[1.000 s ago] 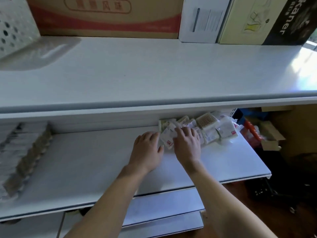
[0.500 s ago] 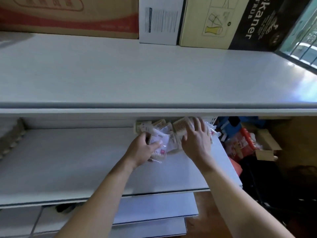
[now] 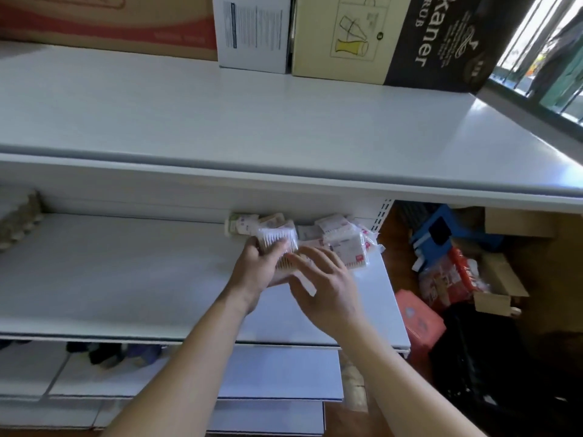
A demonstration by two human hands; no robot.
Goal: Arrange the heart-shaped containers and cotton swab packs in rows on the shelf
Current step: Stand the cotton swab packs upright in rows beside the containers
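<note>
One swab pack (image 3: pixel 277 247) is gripped by the left hand (image 3: pixel 255 272) above the shelf (image 3: pixel 126 279) — right hand (image 3: pixel 328 288) spread, fingers relaxed, beside the pile (image 3: pixel 340 241).

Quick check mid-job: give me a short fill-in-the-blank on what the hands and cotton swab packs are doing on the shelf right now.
1. The left hand grips a clear pack of ____.
2. The right hand hovers beside it with its fingers ____.
3. The loose pile of packs lies at the ____ end of the middle shelf.
4. Cardboard boxes stand on the ____ shelf.

Missing words: cotton swabs; spread open; right; top
</note>
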